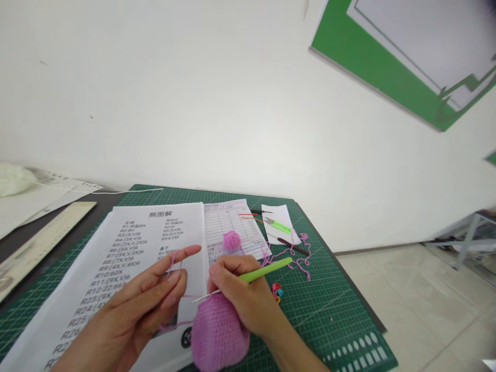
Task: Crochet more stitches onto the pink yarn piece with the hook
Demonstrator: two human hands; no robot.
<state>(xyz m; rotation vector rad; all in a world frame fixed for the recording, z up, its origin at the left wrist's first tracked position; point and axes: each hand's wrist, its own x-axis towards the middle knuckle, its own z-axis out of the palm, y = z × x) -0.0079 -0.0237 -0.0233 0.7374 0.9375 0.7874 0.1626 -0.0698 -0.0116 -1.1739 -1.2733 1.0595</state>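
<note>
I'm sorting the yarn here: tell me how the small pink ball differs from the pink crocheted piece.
The pink ball is small, loosely wound and lies alone on the paper; the crocheted piece is bigger, worked into even stitches and sits between the left hand and right hand. Both are the same pink yarn.

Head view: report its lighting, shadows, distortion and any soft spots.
Head view: lighting even and bright, with no glare on the green cutting mat; shadows faint, only soft ones under the left hand and right hand; wide-angle bending curves the mat's edges and tilts the green wall frame; the printed pattern sheet smears toward the lower left corner; the pink crochet piece stays fairly sharp.
</note>
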